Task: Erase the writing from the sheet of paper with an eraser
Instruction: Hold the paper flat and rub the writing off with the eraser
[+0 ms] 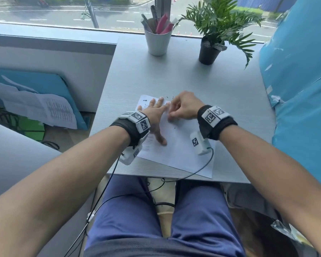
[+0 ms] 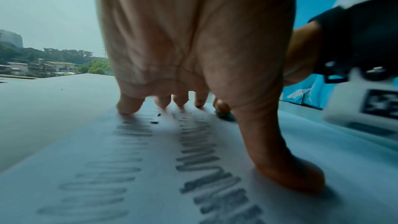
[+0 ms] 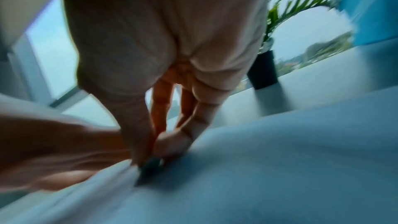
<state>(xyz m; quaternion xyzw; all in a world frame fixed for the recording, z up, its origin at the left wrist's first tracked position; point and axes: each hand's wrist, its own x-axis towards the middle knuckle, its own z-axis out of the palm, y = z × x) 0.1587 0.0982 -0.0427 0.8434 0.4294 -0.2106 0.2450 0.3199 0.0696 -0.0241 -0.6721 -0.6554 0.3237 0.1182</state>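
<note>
While the sheet (image 1: 176, 147) is pinned flat on the table (image 1: 193, 75) by the splayed left hand (image 1: 154, 115), it could be creased or torn if rubbing runs toward that hand, where a ridge is already raised in the right wrist view. Pencil rows (image 2: 200, 144) beneath the palm could be smeared. The eraser (image 3: 150, 165) is pinched on the paper by the right hand (image 1: 183, 108), mostly hidden by fingertips and blurred; crumbs (image 2: 158, 115) are barely made out

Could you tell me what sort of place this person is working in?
Probably an office or study desk by an upper-floor window: a grey table holding a cup of pens and a potted plant, with a street below.
</note>
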